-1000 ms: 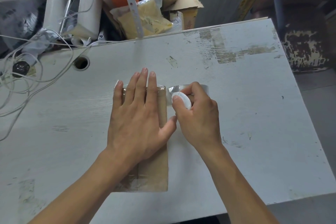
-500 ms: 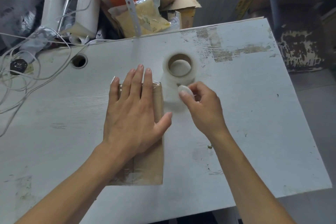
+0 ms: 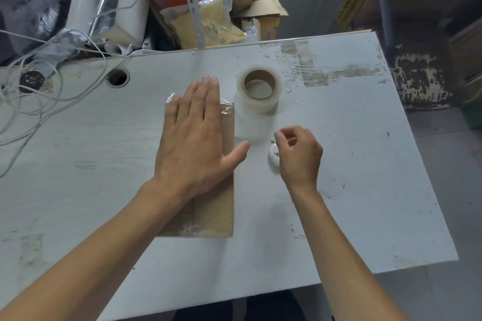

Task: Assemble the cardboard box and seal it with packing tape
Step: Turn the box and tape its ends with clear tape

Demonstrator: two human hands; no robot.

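Note:
A flat brown cardboard box (image 3: 226, 203) lies lengthwise on the white table (image 3: 365, 190), with clear tape over its far end and shiny tape near its near end. My left hand (image 3: 195, 138) lies flat on the box's far half, fingers straight and pressing down. A roll of clear packing tape (image 3: 259, 91) stands on the table just right of the box's far corner. My right hand (image 3: 300, 156) is to the right of the box with curled fingers. It holds a small white round cutter (image 3: 273, 155) at its thumb side, low against the tabletop.
White cables (image 3: 39, 101) sprawl over the table's left part, near a round cable hole (image 3: 118, 77). Behind the far edge are piled bags, cardboard scraps and a perforated metal upright (image 3: 193, 8). The table's right edge drops to the floor.
The tape roll left my right hand and now stands on the table. My right hand drew back toward me and lowered with the white cutter. My left hand stayed on the box.

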